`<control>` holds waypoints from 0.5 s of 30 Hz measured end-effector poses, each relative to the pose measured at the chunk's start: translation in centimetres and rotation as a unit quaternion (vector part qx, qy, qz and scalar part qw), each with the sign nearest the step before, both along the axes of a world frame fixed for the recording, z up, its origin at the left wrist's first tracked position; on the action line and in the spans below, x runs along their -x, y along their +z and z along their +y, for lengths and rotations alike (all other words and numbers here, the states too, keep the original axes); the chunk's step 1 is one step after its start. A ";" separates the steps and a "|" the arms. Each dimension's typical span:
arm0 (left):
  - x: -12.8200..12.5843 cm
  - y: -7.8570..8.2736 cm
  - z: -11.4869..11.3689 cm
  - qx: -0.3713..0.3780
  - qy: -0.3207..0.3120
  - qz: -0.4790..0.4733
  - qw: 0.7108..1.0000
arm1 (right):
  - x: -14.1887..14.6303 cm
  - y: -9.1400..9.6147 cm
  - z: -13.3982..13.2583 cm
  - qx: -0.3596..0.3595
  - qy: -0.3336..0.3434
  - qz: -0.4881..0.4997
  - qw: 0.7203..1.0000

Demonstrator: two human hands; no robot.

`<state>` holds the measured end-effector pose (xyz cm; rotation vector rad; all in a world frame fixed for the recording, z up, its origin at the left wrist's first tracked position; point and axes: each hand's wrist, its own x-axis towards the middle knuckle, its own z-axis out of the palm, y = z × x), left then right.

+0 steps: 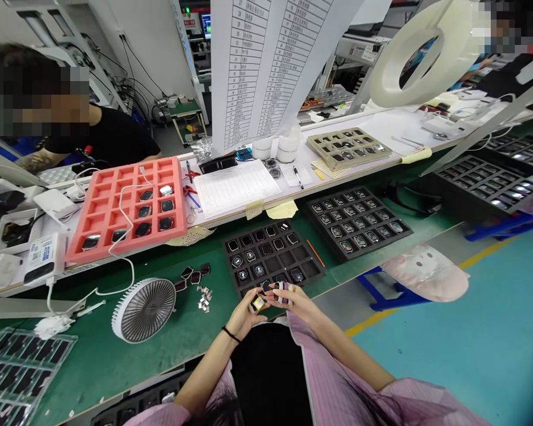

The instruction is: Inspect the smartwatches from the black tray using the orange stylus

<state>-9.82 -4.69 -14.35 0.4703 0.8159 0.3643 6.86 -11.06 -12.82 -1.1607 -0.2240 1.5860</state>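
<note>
My left hand [242, 319], with a black band on the wrist, holds a small yellow-and-silver part [257, 303] between fingers and thumb. My right hand [291, 300] is right beside it, its pale-capped fingertips closed on a small dark piece [265, 287]. Both hands are just in front of the near edge of a black compartment tray [231, 260] holding several watch bodies; some of its cells show no watch. Loose dark pieces [193, 275] and small silver clips [204, 299] lie on the green mat to the left.
A red foam tray [93, 228] holds several watches, with a white cable across it. A grey desk fan [144, 310] lies on the mat. Another black tray [320, 207] of watches sits to the right. A co-worker [111, 136] sits across the bench, and a ring lamp [408, 59] stands behind.
</note>
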 end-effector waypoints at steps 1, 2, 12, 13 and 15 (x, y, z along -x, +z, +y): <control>0.0 -0.2 0.0 0.022 0.003 -0.005 1.000 | 0.0 0.0 0.0 0.002 -0.001 -0.001 1.000; 0.0 -0.4 0.0 0.034 0.004 -0.008 0.999 | -0.1 0.0 -0.1 0.004 -0.004 -0.003 1.000; 0.0 -2.9 0.0 -0.060 0.017 0.040 0.997 | -0.5 -0.7 -0.3 0.020 -0.023 -0.011 0.999; 0.1 -3.3 0.1 -0.081 0.017 0.049 0.995 | -0.6 -0.8 -0.3 0.021 -0.025 -0.011 0.999; 0.1 -4.1 0.2 -0.130 0.018 0.070 0.989 | -0.7 -0.9 -0.4 0.023 -0.027 -0.011 0.999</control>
